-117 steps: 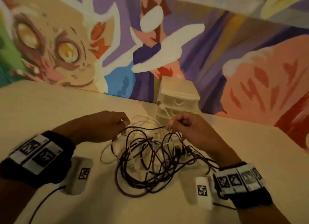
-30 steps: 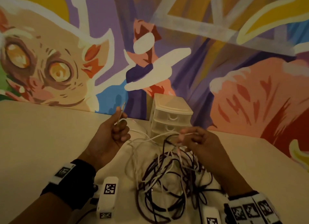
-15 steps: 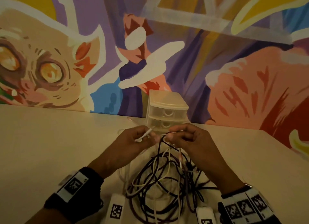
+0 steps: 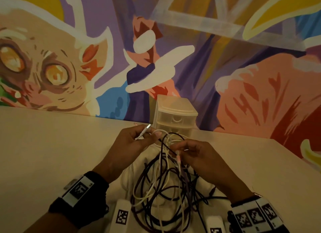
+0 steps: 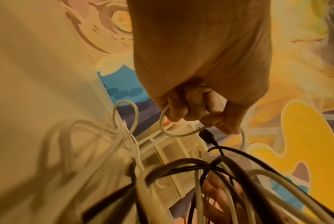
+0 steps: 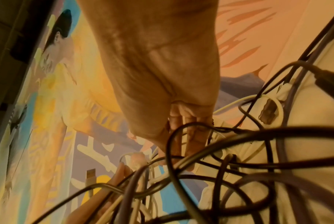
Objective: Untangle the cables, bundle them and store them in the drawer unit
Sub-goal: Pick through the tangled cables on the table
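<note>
A tangle of white and dark cables [image 4: 161,185] lies on the table between my wrists. My left hand [image 4: 137,140] pinches a white cable [image 4: 145,131] near its metal plug, which points up and right. From the left wrist view, that hand [image 5: 200,112] has its fingers curled round a white cable loop [image 5: 174,133]. Just right of it, my right hand [image 4: 187,152] pinches a dark strand [image 4: 166,145] lifted out of the tangle; its fingers [image 6: 189,136] are threaded among dark cables. The small translucent drawer unit [image 4: 175,114] stands behind both hands, drawers closed.
The cream table [image 4: 52,145] runs left and right of the tangle. A painted mural wall [image 4: 225,76] stands right behind the drawer unit. White tagged camera blocks [image 4: 122,215] hang below both wrists beside the cables.
Over the last second my left hand came down and right with the white plug end to meet the right hand. The right hand has dropped slightly, still holding cable above the tangle.
</note>
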### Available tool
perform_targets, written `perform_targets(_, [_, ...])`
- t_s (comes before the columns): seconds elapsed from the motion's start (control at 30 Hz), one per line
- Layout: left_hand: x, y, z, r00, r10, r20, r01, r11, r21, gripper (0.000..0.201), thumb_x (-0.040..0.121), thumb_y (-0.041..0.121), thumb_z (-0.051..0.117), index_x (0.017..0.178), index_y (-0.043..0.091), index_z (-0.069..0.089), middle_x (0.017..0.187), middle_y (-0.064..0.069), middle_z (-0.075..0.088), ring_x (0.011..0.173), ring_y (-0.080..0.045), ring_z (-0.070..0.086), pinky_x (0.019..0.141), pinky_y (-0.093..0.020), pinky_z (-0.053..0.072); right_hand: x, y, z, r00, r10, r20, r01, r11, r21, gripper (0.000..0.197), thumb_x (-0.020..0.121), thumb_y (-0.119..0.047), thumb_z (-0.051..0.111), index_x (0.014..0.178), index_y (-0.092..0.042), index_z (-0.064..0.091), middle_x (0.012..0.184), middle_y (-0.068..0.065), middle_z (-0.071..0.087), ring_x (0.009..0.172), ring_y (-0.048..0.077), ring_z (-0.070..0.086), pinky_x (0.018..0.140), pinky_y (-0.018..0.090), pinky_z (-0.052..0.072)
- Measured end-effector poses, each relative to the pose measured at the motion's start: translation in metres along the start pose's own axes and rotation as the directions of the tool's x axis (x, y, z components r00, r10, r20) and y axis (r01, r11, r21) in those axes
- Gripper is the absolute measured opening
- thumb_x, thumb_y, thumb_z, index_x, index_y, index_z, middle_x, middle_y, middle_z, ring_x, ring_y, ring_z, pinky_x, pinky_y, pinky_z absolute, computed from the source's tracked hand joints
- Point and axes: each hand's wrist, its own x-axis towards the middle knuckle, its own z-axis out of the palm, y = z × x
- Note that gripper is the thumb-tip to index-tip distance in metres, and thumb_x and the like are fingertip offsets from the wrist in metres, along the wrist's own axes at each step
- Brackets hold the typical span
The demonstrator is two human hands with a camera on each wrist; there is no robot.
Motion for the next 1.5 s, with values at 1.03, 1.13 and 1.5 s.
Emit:
perform_targets(1.03, [0.003, -0.029, 0.004, 0.987, -0.145, 0.067, 0.113, 0.931, 0.348, 0.011, 0.089, 0.042, 0.080, 0.085, 0.032, 0.077, 0.079, 0.012, 0.076, 0.077, -0.004, 0.070, 0.070, -0.018, 0.048, 0.020, -0.054, -0.026, 0.975, -0.039, -0.217, 0.066, 0.991, 0.116, 0.024, 0.111, -0.028, 0.053, 0.110, -0.007, 0.064, 0.081, 0.000, 0.069, 0.080, 0.020, 0.078, 0.078, 0.033, 0.066])
perform_targets(1.13, [0.004, -0.027, 0.003, 0.991, -0.122, 0.046, 0.106, 0.957, 0.269, 0.013, 0.089, 0.032, 0.083, 0.097, 0.033, 0.074, 0.078, 0.010, 0.075, 0.074, -0.006, 0.071, 0.068, -0.016, 0.049, 0.021, -0.060, -0.028, 0.982, -0.061, -0.180, 0.076, 0.994, 0.075, 0.023, 0.112, -0.031, 0.050, 0.112, -0.010, 0.059, 0.078, 0.005, 0.071, 0.079, 0.032, 0.081, 0.081, 0.045, 0.067])
perform_targets(1.5, [-0.002, -0.013, 0.011, 0.984, -0.041, 0.173, 0.051, 0.997, -0.053, 0.067, 0.076, 0.033, 0.095, 0.132, 0.040, 0.059, 0.081, 0.004, 0.059, 0.077, -0.013, 0.065, 0.081, -0.028, 0.059, 0.019, -0.076, -0.026, 1.000, -0.027, 0.000, 0.027, 0.978, 0.206, 0.021, 0.107, -0.019, 0.063, 0.114, -0.009, 0.080, 0.094, 0.006, 0.078, 0.081, 0.017, 0.070, 0.075, 0.026, 0.061])
